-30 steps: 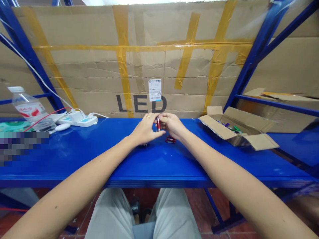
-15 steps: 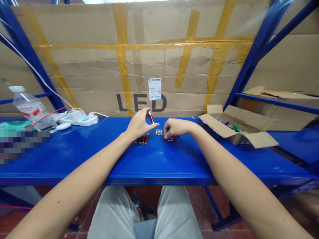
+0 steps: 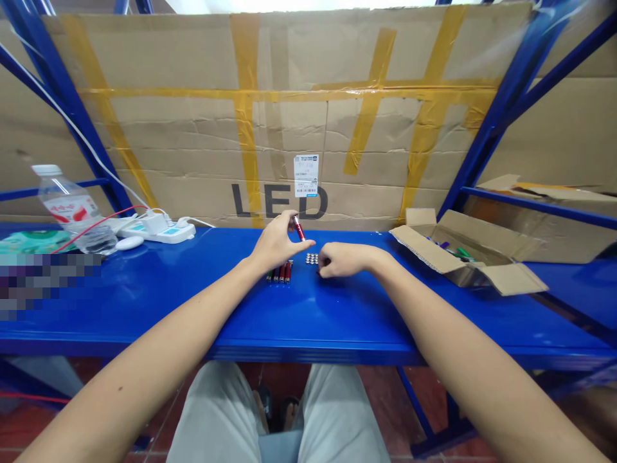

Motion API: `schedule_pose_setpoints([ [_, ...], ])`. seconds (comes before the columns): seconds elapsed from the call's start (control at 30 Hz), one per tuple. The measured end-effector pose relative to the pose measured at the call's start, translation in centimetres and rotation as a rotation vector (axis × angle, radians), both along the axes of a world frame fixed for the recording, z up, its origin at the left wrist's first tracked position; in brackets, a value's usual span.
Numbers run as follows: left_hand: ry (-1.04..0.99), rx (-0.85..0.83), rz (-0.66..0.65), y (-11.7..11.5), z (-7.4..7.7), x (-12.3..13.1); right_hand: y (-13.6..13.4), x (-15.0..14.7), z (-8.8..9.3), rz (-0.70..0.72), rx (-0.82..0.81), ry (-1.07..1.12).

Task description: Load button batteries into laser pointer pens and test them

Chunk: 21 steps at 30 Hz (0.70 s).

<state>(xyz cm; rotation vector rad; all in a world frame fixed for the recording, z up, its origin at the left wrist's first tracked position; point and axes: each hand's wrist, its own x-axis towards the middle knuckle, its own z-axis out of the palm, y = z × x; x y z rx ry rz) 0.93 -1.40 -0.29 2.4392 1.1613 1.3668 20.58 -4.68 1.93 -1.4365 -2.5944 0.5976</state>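
Note:
My left hand (image 3: 277,243) pinches a small red cylinder (image 3: 299,227), tilted, just above the blue shelf (image 3: 193,302). Right under that hand lies a short row of red and dark cylinders (image 3: 281,272). A cluster of small silver button cells (image 3: 312,258) sits between my hands. My right hand (image 3: 340,260) rests on the shelf with its fingers curled down, covering the spot where red clips lay; whatever is in it stays hidden.
An open cardboard box (image 3: 470,256) with coloured parts sits to the right. At the left stand a water bottle (image 3: 72,209), a white power strip (image 3: 157,229) with cables and a white mouse (image 3: 129,242). A taped cardboard wall (image 3: 299,116) marked LED closes the back.
My hands came apart: the left kept the red cylinder and lifted it slightly left, while the right dropped onto the shelf over the red clips, fingers closing.

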Motion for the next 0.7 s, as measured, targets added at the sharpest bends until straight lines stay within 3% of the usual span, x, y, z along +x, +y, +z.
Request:
schedule_pose_setpoints([
  [0.2, -0.117, -0.073, -0.027, -0.2, 0.2, 0.2, 0.4, 0.1, 0.0, -0.077, 0.036, 0.31],
  [0.33, -0.23, -0.134, -0.145, 0.4, -0.4, 0.4, 1.3, 0.3, -1.0, -0.111, 0.07, 0.438],
  [0.47, -0.471, -0.416, -0.255, 0.6, -0.4, 1.2, 2.3, 0.3, -2.0, -0.143, 0.153, 0.647],
  [0.57, -0.647, -0.621, -0.216, 0.2, 0.2, 1.4, 2.8, 0.1, -2.4, -0.154, 0.18, 0.766],
  [0.7, -0.777, -0.747, -0.172, -0.2, 1.0, 1.2, 3.0, -0.3, -2.6, -0.144, 0.175, 0.829],
])
